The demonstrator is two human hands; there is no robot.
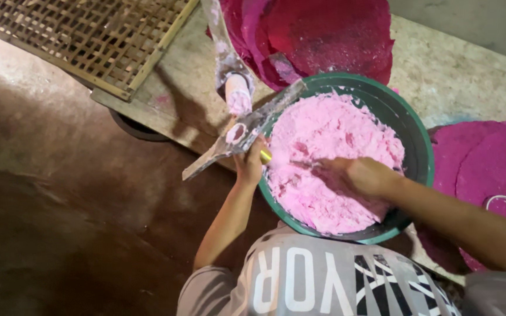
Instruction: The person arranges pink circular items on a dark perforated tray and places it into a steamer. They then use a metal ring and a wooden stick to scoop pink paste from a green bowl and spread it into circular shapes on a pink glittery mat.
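No packages, labels, signs, screens.

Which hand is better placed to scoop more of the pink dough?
Right, probably. The right hand is already pressed into the soft pink dough inside the round green bowl, while the left hand grips the dough-smeared metal press tool at the bowl's rim.

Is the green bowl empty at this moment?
No, the green bowl is filled with pink dough, and the right hand presses into it.

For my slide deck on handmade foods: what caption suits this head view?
Right hand digs into pink dough in a green round bowl; left hand holds a dough-smeared metal tool.
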